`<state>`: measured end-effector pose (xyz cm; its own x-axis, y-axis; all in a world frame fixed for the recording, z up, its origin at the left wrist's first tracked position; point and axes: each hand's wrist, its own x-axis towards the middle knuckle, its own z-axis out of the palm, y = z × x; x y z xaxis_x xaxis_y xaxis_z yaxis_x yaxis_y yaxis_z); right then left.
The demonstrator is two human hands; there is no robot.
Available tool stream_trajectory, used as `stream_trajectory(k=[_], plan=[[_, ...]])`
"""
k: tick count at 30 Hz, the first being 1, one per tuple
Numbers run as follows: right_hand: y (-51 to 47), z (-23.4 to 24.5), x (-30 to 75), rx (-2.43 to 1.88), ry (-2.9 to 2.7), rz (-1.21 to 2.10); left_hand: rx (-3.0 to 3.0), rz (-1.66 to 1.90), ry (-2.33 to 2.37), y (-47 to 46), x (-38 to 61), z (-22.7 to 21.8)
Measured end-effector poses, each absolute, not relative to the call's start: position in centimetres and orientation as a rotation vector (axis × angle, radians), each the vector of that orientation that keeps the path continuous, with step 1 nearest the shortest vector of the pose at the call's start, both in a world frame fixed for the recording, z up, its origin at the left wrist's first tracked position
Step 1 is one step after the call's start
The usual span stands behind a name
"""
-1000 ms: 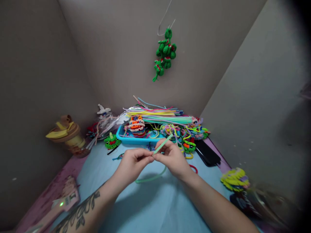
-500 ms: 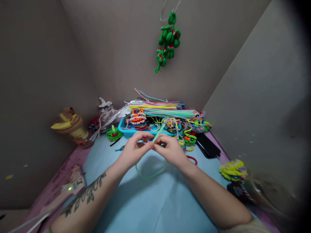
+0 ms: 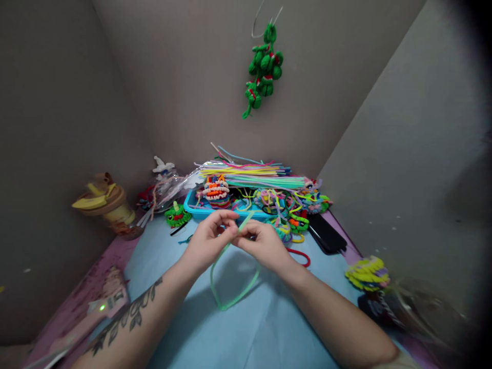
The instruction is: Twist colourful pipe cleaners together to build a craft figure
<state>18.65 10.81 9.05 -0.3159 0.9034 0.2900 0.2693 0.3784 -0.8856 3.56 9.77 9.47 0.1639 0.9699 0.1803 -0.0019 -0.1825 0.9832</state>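
A pale green pipe cleaner (image 3: 239,299) is bent into a loop hanging below my hands, with one end sticking up between them. My left hand (image 3: 213,234) pinches it between thumb and fingertips. Close against it, my right hand (image 3: 262,241) has its thumb and fingers closed on the same pipe cleaner near the crossing. The fingertips of both hands almost touch and partly hide the crossing. Behind the hands stands a blue tray (image 3: 200,211) filled with colourful pipe cleaner pieces.
Bundled straight pipe cleaners (image 3: 265,182) lie across the tray. A black phone (image 3: 326,234) and a red pipe cleaner (image 3: 303,256) are on the right. A green figure (image 3: 178,216) and a power strip (image 3: 111,300) are on the left. Green ornaments (image 3: 265,66) hang on the wall.
The pipe cleaner loop hangs lower and looks larger, with a sharper bend at its bottom. Its upper end has dropped slightly. Both hands remain together; the view has shifted a little.
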Motion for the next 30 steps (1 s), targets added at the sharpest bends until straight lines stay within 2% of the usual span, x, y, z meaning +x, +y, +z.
stream_trajectory(k=[12,15,18,21,24,30], plan=[[10.9,9.4,19.0,-1.091,-1.703,1.061,1.121,1.298,0.990,10.3,3.6,9.4],[10.8,9.5,18.9,-1.091,-1.732,1.039,1.327,1.433,1.111,10.2,3.6,9.3],[10.8,9.5,18.8,-1.083,-1.776,0.985,1.901,1.578,1.384,9.9,3.0,9.5],[10.9,9.4,18.8,-1.092,-1.768,0.995,2.535,1.341,1.482,9.9,2.0,9.9],[11.2,9.6,19.1,-1.111,-1.691,1.030,2.793,1.070,1.396,10.0,1.4,10.0],[11.5,9.7,19.8,-1.064,-1.535,1.090,2.349,1.078,1.325,9.6,2.8,9.5]])
